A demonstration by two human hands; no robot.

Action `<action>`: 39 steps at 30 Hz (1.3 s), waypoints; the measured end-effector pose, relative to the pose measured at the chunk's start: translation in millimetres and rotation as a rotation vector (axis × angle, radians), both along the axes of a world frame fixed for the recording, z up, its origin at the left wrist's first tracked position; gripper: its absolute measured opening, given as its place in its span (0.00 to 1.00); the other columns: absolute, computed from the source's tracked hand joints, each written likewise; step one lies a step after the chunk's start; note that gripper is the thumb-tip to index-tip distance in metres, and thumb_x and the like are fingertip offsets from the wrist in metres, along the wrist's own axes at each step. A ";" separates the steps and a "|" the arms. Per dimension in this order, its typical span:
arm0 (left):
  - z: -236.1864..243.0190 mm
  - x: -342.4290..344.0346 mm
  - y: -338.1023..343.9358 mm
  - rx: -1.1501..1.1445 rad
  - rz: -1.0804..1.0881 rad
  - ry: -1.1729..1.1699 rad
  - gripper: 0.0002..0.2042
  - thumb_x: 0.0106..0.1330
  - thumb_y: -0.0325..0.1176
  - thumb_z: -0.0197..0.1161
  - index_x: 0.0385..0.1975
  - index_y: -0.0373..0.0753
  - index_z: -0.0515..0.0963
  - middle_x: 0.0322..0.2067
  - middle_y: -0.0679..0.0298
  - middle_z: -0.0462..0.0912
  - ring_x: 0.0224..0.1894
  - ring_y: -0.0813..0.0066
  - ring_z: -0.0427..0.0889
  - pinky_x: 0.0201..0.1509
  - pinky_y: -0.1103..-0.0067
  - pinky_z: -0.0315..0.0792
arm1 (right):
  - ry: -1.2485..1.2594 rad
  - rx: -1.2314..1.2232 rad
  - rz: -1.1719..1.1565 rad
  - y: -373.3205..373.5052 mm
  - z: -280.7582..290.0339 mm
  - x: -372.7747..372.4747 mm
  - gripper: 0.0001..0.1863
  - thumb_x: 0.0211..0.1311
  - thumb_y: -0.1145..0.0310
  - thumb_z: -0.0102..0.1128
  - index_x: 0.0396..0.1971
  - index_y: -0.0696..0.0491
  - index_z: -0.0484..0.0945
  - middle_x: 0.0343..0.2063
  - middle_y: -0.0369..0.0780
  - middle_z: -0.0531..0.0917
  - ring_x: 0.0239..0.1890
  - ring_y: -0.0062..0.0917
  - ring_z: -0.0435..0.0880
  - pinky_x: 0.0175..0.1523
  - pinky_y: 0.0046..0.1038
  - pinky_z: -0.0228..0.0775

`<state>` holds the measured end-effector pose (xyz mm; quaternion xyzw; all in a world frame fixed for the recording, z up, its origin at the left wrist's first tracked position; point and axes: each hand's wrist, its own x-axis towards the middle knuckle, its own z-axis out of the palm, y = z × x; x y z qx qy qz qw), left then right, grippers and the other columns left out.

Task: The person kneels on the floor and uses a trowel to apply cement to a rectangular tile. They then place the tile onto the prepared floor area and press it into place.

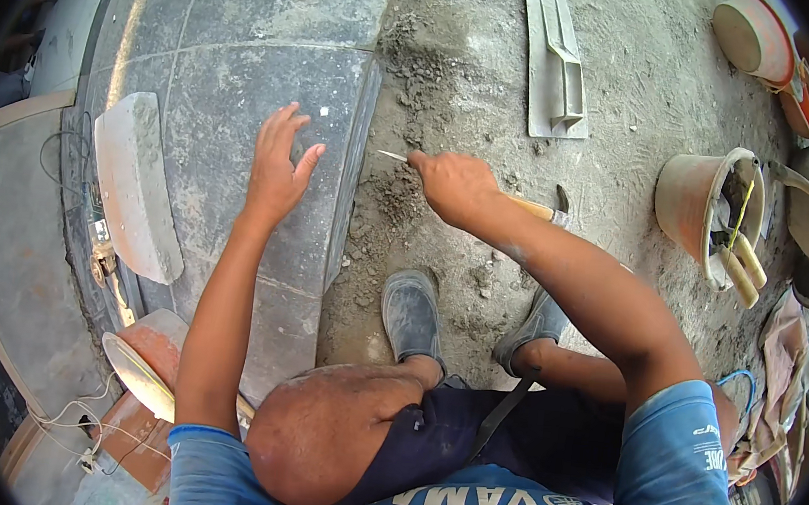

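Note:
Over the dark grey tiled step (228, 167), my left hand (278, 167) hovers with its fingers spread and nothing in it. My right hand (454, 189) is closed just past the step's right edge, above the dirt. From its fingers a thin pointed blade-like tool (393, 156) sticks out toward the step; my fist hides the rest. Partly covered by my right forearm is a hammer (533, 207) with a wooden handle and a dark metal head. A small white chip (325, 110) sits on the tile near my left hand.
Loose soil (422, 69) runs along the step. A long metal float (554, 67) lies at the far side. On the right stands a bucket (702, 198) with tools, near other buckets (754, 38). A concrete block (143, 188) and a tilted bucket (154, 345) are at left.

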<state>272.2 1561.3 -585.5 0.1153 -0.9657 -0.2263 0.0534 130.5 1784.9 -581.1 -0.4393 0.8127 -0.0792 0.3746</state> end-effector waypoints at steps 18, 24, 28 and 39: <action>-34.9 9.4 16.0 -0.193 0.062 -0.029 0.46 0.40 0.42 0.69 0.66 0.44 0.59 0.69 0.53 0.54 0.72 0.53 0.50 0.74 0.55 0.43 | 0.184 -0.503 -0.197 -43.0 -51.5 25.1 0.05 0.55 0.73 0.56 0.31 0.54 0.79 0.32 0.45 0.82 0.35 0.41 0.83 0.43 0.39 0.75; -33.8 10.5 12.8 -0.181 -0.024 -0.072 0.47 0.40 0.42 0.66 0.67 0.45 0.58 0.69 0.53 0.54 0.73 0.51 0.49 0.74 0.53 0.40 | 0.253 -0.592 -0.219 -35.2 -73.3 38.4 0.13 0.53 0.74 0.58 0.40 0.52 0.80 0.40 0.42 0.82 0.44 0.38 0.80 0.51 0.36 0.72; -35.3 16.0 8.0 -0.153 -0.067 -0.044 0.44 0.44 0.43 0.63 0.67 0.44 0.59 0.70 0.54 0.54 0.73 0.53 0.49 0.74 0.53 0.39 | 0.217 -0.693 -0.121 -29.0 -80.4 52.5 0.21 0.51 0.77 0.57 0.49 0.51 0.79 0.46 0.42 0.82 0.49 0.37 0.79 0.55 0.34 0.72; -43.4 16.6 7.7 -0.167 -0.045 -0.004 0.37 0.52 0.45 0.57 0.66 0.43 0.62 0.69 0.56 0.56 0.72 0.54 0.51 0.74 0.53 0.39 | 0.238 -0.697 -0.130 -24.8 -90.4 94.6 0.17 0.53 0.73 0.53 0.45 0.57 0.77 0.42 0.44 0.81 0.48 0.36 0.79 0.53 0.34 0.71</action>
